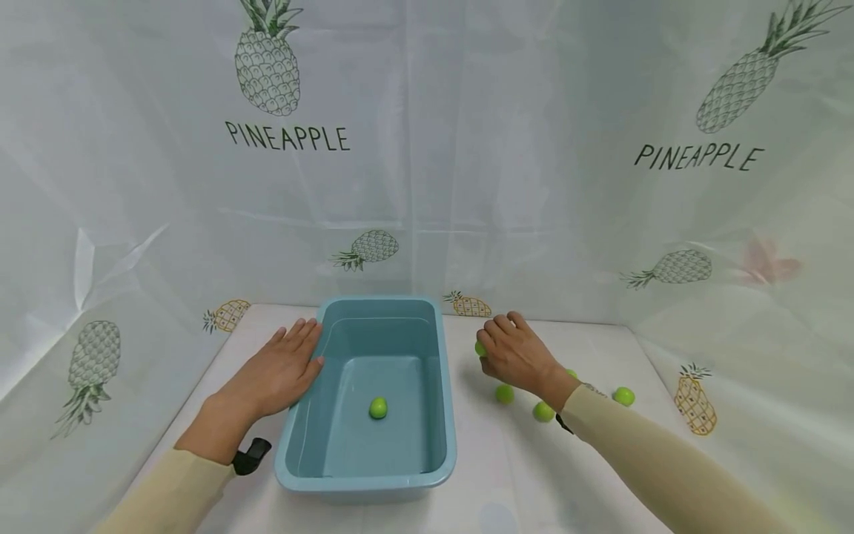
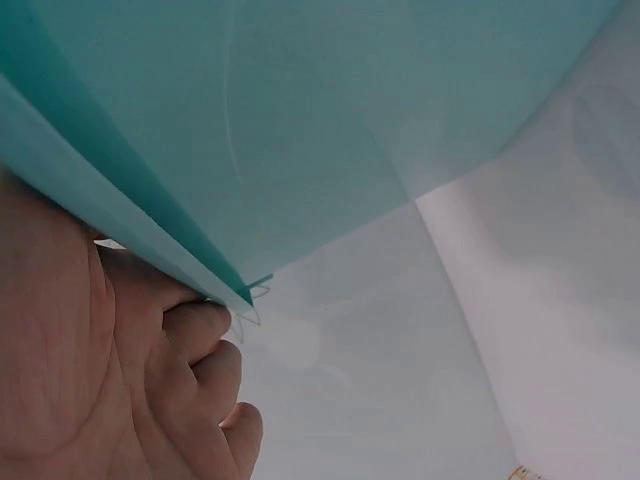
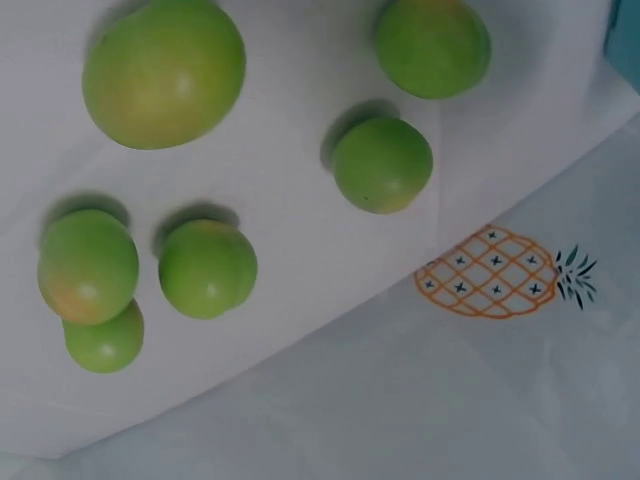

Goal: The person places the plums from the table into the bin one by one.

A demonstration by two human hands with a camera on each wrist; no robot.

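Note:
A blue-green plastic basin [image 1: 365, 485] stands on the table, with one small round green fruit [image 1: 378, 408] on its floor. My left hand [image 1: 283, 367] rests along the basin's left rim, fingers extended and thumb over the edge. The left wrist view shows the palm of that hand against the basin wall [image 2: 330, 120]. To the right of the basin, my right hand [image 1: 517, 352] has its fingers curled and pinches a green fruit [image 1: 480, 348], mostly hidden by the fingers. The right wrist view does not show this hand.
Several loose green fruits lie on the white table around my right forearm, among them one fruit [image 1: 505, 394] below the hand and another [image 1: 624, 397] farther right. A pale curtain [image 1: 427, 185] printed with pineapples hangs behind and at both sides.

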